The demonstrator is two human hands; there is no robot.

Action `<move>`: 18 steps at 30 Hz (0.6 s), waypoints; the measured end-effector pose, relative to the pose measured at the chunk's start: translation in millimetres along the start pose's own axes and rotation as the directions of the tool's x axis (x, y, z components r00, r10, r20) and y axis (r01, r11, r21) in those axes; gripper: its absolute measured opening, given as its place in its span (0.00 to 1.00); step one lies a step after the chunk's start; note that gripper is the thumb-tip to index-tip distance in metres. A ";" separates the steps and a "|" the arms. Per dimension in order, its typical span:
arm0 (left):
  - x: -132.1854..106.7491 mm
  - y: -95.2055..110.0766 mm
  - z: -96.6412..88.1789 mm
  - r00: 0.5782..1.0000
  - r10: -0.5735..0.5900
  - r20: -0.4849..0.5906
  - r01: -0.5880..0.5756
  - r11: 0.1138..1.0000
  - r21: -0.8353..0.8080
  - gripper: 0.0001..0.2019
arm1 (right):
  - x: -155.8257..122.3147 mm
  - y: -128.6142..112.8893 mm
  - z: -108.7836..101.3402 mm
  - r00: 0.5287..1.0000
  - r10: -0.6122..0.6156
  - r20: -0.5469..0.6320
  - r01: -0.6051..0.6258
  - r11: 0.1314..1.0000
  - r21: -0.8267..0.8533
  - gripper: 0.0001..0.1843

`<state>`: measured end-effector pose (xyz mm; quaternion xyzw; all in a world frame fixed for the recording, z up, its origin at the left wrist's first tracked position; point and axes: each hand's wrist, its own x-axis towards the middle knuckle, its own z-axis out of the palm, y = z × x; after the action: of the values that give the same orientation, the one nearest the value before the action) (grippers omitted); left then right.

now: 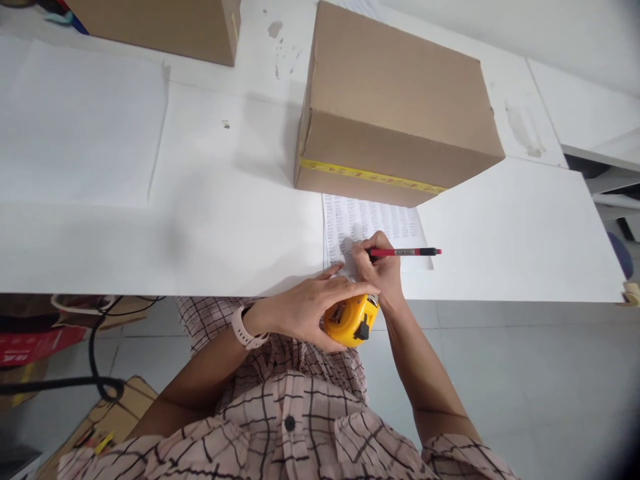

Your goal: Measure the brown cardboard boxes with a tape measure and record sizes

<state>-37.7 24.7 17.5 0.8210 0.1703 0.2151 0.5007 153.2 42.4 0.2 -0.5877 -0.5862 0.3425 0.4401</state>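
Observation:
My left hand [313, 310] is closed round a yellow tape measure [345, 321] with a black lock button, just off the table's front edge. One of its fingers reaches onto the printed sheet [373, 217]. A red pen [405, 252] with a black end is gripped in my right hand [379, 267], which rests on that sheet. The pen's tip is hidden behind my fingers. Rows of small text cover the paper, and its far part lies under a cardboard box [400, 87] with yellow tape along its near side.
The white table [225, 240] runs across the view. At the back left stands a second cardboard box [165, 27]; large white paper [80, 127] lies at the left. Below the table edge are a black cable [93, 353] and flat cardboard [115, 413]. Shelves [617, 187] stand at right.

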 end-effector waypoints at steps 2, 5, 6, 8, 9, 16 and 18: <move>-0.2 0.3 0.0 1.000 -0.002 -0.003 0.002 1.000 0.003 0.44 | 0.2 0.3 0.2 1.000 0.004 0.003 -0.004 1.000 -0.008 0.13; -0.3 1.0 -0.6 1.000 -0.014 0.003 0.014 1.000 0.000 0.44 | 0.5 1.1 0.7 1.000 -0.003 0.003 0.003 1.000 -0.019 0.13; -0.2 1.2 -0.8 1.000 -0.018 0.008 0.018 1.000 -0.002 0.45 | 0.7 1.3 0.7 1.000 -0.009 0.005 0.009 1.000 -0.021 0.12; -0.1 1.4 -1.0 1.000 -0.025 0.017 0.025 1.000 -0.004 0.45 | 0.8 1.6 0.8 1.000 -0.014 0.010 0.014 1.000 -0.020 0.12; 0.0 1.3 -1.0 0.999 -0.026 0.018 0.026 1.000 -0.003 0.45 | 0.9 1.5 0.8 1.000 -0.011 0.012 0.011 1.000 -0.019 0.12; -0.4 0.1 0.2 1.000 -0.011 0.006 0.011 1.000 0.002 0.44 | -0.1 0.6 0.5 1.000 0.006 -0.001 -0.006 1.000 -0.003 0.12; -0.4 0.2 -0.2 1.000 -0.011 0.013 0.011 1.000 0.003 0.43 | -0.3 0.6 0.6 1.000 0.002 -0.013 -0.002 1.000 -0.002 0.12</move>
<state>-38.1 24.6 17.7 0.8220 0.1720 0.2069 0.5019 152.8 42.2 -0.7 -0.5910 -0.5830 0.3387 0.4428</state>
